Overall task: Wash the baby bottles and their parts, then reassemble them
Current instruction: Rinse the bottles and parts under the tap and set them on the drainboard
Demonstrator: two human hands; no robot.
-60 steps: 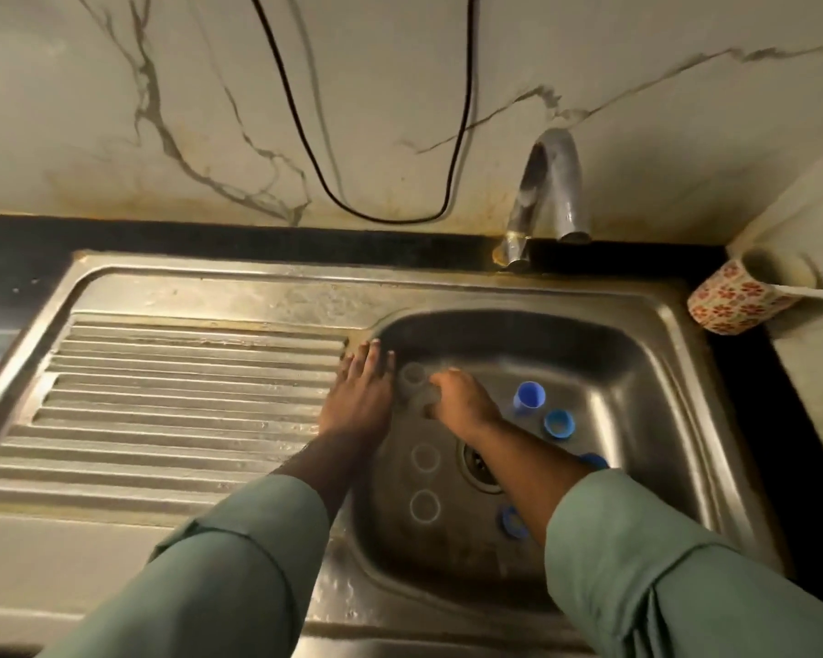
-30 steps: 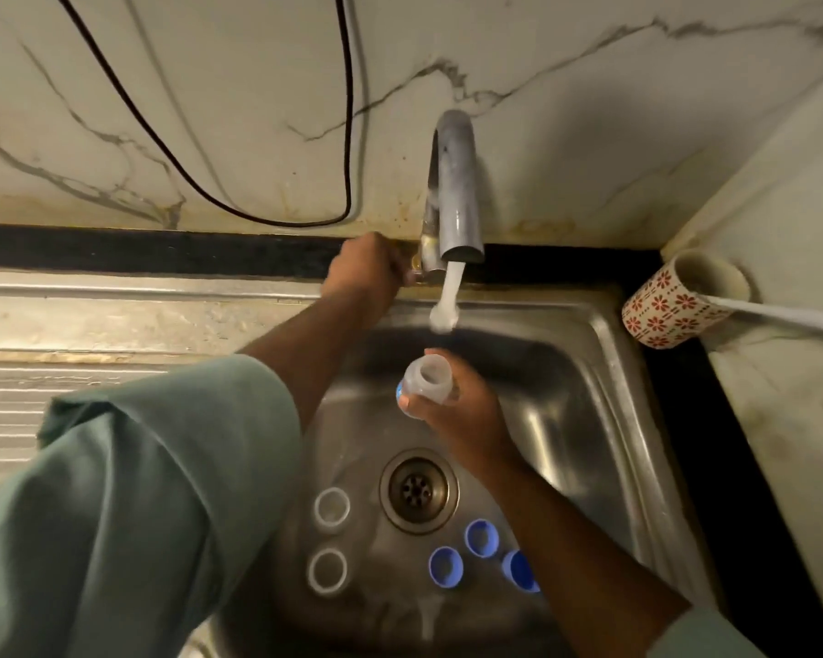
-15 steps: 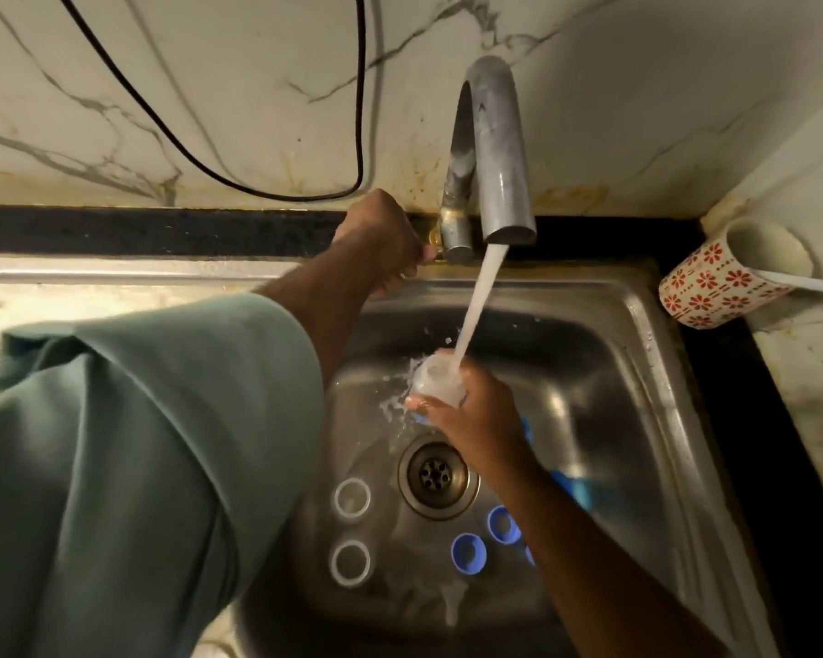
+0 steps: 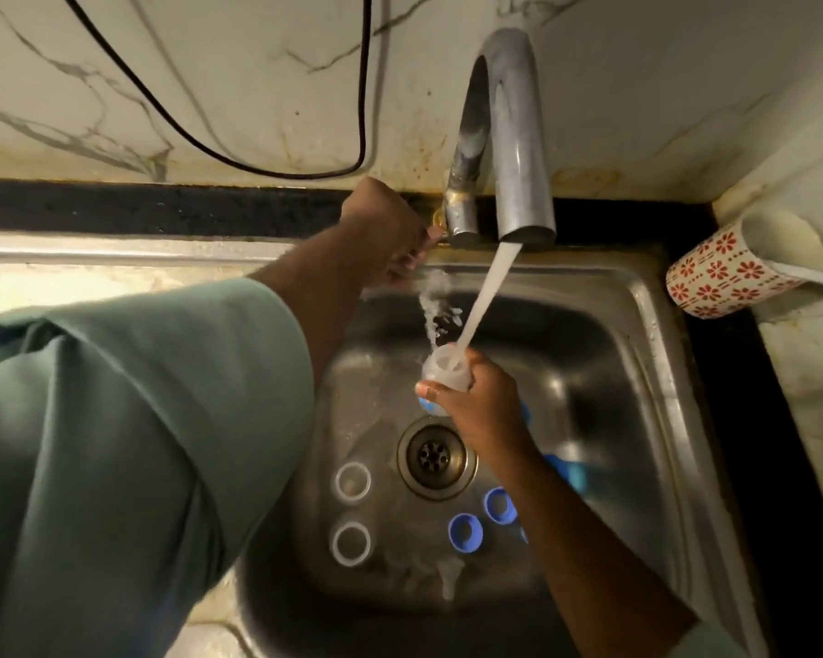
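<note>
Here the rinsing step is under way: the right hand (image 4: 478, 401) curls round a clear baby bottle (image 4: 443, 372), held just above the drain (image 4: 435, 457), its long axis roughly upright and mouth tipped up toward the tap (image 4: 504, 135), catching the stream. The left hand (image 4: 386, 232) closes on the tap's base, apparently on its valve. Next, I judge, comes swirling and emptying, without losing the wet grip.

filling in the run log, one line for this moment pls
step: rinse | right hand: holds bottle under stream | left hand: at tap base | water: on | sink: parts wait
</note>
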